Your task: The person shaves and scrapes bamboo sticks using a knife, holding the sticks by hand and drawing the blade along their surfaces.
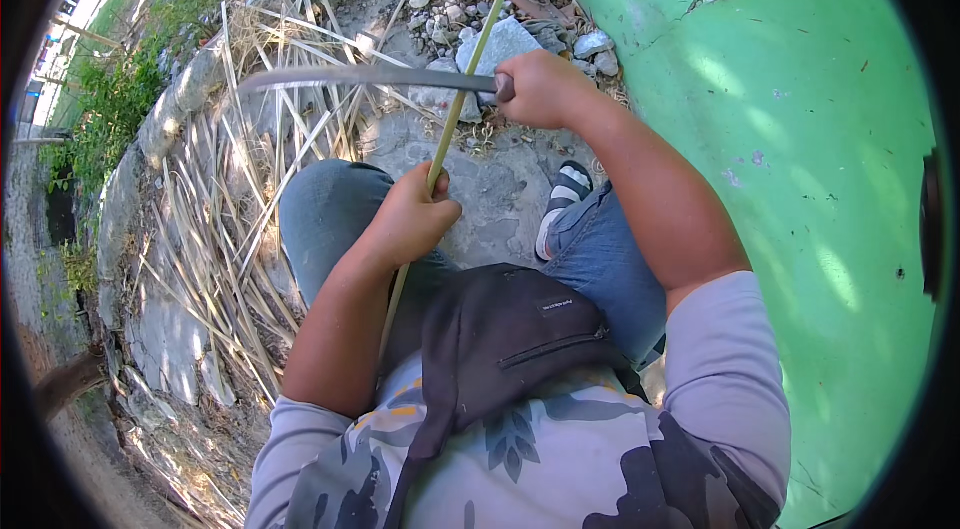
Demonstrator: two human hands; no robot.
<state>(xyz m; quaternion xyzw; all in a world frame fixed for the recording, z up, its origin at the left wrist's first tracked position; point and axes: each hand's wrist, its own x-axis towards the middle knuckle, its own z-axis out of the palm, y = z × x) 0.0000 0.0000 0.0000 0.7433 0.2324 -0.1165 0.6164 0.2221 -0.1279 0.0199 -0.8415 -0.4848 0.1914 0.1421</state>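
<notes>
The knife handle (505, 86) is hidden inside the closed right hand (540, 89); the left hand (415, 219) grips a thin green stick (480, 39) crossing the long blade (360, 77).

small white label on black bag (553, 307), no pkgs/signs/screens

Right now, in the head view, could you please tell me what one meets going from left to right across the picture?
Green plants → pile of dry cut strips → left hand gripping the long thin stick → right hand holding the knife by its handle → striped sandal → green painted wall.
</notes>
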